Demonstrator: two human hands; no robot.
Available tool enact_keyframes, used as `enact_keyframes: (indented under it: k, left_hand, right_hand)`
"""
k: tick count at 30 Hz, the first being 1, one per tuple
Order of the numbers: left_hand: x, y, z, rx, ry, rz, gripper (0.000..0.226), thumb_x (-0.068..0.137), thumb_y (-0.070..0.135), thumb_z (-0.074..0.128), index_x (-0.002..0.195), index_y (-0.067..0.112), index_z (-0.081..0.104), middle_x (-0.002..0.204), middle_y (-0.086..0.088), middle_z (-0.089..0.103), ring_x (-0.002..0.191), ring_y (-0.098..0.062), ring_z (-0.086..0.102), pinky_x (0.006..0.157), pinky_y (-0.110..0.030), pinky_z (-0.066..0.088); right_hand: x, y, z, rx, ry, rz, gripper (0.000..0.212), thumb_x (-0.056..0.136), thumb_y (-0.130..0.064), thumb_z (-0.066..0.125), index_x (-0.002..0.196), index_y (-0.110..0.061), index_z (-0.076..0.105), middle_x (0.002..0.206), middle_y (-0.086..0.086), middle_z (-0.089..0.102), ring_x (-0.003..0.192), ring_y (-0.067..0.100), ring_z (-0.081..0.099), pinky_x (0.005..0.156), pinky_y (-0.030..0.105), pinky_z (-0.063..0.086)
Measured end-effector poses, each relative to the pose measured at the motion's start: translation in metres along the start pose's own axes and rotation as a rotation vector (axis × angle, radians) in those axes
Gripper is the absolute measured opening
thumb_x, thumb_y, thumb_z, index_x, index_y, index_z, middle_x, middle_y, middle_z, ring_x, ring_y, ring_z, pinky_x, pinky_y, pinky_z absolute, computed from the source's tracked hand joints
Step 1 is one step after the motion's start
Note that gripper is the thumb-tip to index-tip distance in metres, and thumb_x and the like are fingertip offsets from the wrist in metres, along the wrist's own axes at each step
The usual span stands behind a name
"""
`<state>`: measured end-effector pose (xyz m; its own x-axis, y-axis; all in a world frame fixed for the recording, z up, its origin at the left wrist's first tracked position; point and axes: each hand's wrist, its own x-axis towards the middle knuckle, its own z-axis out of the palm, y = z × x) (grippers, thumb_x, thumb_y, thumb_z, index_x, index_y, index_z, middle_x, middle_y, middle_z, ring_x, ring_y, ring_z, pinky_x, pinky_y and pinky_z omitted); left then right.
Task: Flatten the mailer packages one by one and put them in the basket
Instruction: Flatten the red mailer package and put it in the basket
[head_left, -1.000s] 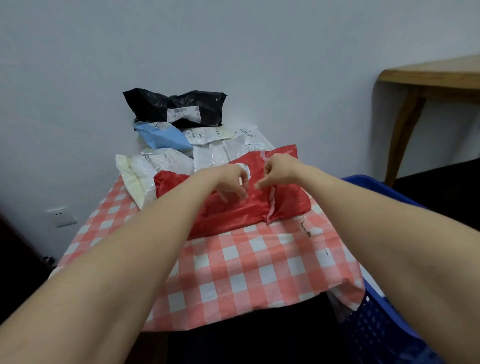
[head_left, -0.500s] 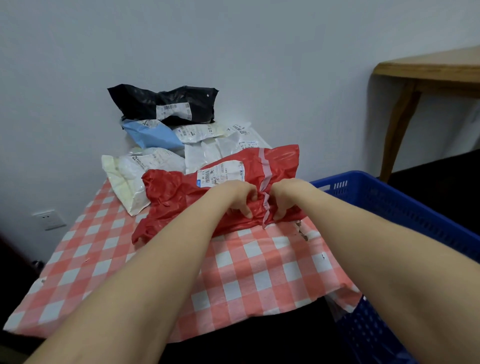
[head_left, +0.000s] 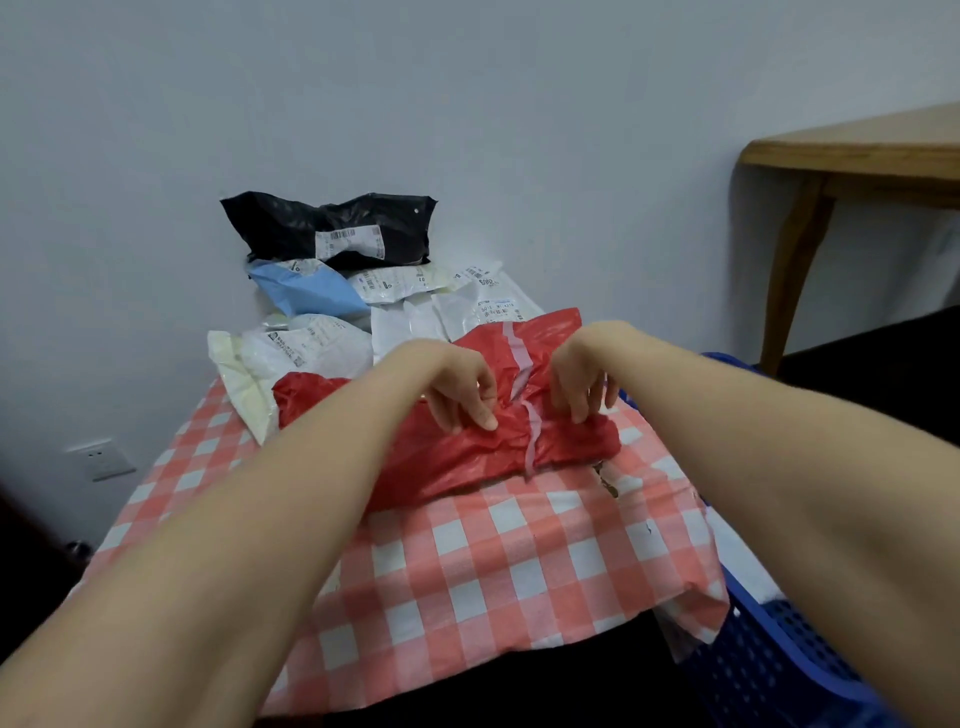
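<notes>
Since the crumpled red plastic mailer bag (head_left: 467, 467) lying midway across the red-checked bench (head_left: 467, 571) looks light, soft and slippery, your left hand (head_left: 457, 389) and right hand (head_left: 582, 382), each pinching its film beside the pale seam strip (head_left: 519, 358), should likely press outward with flat palms.

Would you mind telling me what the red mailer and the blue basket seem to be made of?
Red mailer: thin glossy plastic film, judging by its sharp crinkles and sheen. Blue basket: apparently rigid moulded plastic, with rows of small holes in its wall.
</notes>
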<state>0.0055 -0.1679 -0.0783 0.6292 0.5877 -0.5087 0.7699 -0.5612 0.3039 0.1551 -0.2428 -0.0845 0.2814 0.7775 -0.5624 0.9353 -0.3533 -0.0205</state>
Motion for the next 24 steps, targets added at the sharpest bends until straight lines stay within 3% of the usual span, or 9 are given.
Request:
enact_keyframes:
  k: [3, 6, 9, 12, 18, 24]
  left_hand:
    - [-0.005, -0.003, -0.013, -0.129, 0.154, 0.052, 0.021, 0.088, 0.022, 0.068, 0.104, 0.01, 0.062, 0.092, -0.007, 0.062, 0.057, -0.016, 0.066, 0.059, -0.027, 0.059]
    - [0.008, -0.004, -0.009, -0.004, 0.418, 0.135, 0.038, 0.084, 0.015, 0.071, 0.119, 0.011, 0.058, 0.102, -0.007, 0.057, 0.075, -0.02, 0.063, 0.067, -0.033, 0.058]
    - [0.028, -0.01, 0.005, 0.301, 0.408, 0.142, 0.065, 0.077, 0.028, 0.075, 0.135, 0.02, 0.047, 0.125, -0.009, 0.051, 0.11, -0.026, 0.055, 0.095, -0.037, 0.047]
    - [0.044, -0.018, 0.013, 0.402, 0.33, 0.077, 0.075, 0.078, 0.039, 0.072, 0.143, 0.024, 0.038, 0.135, -0.011, 0.043, 0.122, -0.029, 0.047, 0.105, -0.041, 0.039]
    - [0.055, -0.015, 0.012, 0.499, 0.295, 0.053, 0.075, 0.079, 0.046, 0.071, 0.143, 0.024, 0.038, 0.139, -0.009, 0.045, 0.123, -0.029, 0.048, 0.099, -0.037, 0.039]
    - [0.066, -0.015, 0.016, 0.497, 0.321, 0.065, 0.061, 0.08, 0.042, 0.072, 0.132, 0.02, 0.049, 0.132, -0.003, 0.055, 0.119, -0.027, 0.052, 0.093, -0.034, 0.041]
  right_hand:
    - [0.005, -0.001, -0.011, 0.07, 0.311, -0.045, 0.026, 0.085, -0.005, 0.06, 0.11, -0.006, 0.068, 0.107, 0.011, 0.069, 0.095, 0.028, 0.068, 0.081, 0.036, 0.058]
    - [0.014, -0.008, -0.01, 0.036, 0.468, -0.078, 0.022, 0.078, -0.023, 0.071, 0.096, -0.013, 0.064, 0.096, 0.005, 0.065, 0.085, 0.025, 0.064, 0.076, 0.033, 0.056]
    - [0.029, -0.015, 0.003, -0.015, 0.418, -0.105, 0.036, 0.074, -0.035, 0.077, 0.101, -0.017, 0.061, 0.103, 0.005, 0.064, 0.083, 0.023, 0.057, 0.071, 0.029, 0.048]
    - [0.045, -0.016, 0.017, -0.047, 0.367, -0.102, 0.052, 0.076, -0.031, 0.074, 0.121, -0.015, 0.057, 0.117, 0.005, 0.062, 0.099, 0.025, 0.06, 0.08, 0.032, 0.051]
    - [0.065, -0.018, 0.019, -0.091, 0.301, -0.035, 0.06, 0.073, -0.029, 0.079, 0.127, -0.02, 0.053, 0.12, 0.005, 0.06, 0.104, 0.028, 0.06, 0.091, 0.043, 0.052]
    - [0.089, -0.017, 0.014, -0.107, 0.206, -0.018, 0.068, 0.065, -0.043, 0.083, 0.124, -0.022, 0.057, 0.106, 0.002, 0.058, 0.103, 0.032, 0.06, 0.092, 0.047, 0.051]
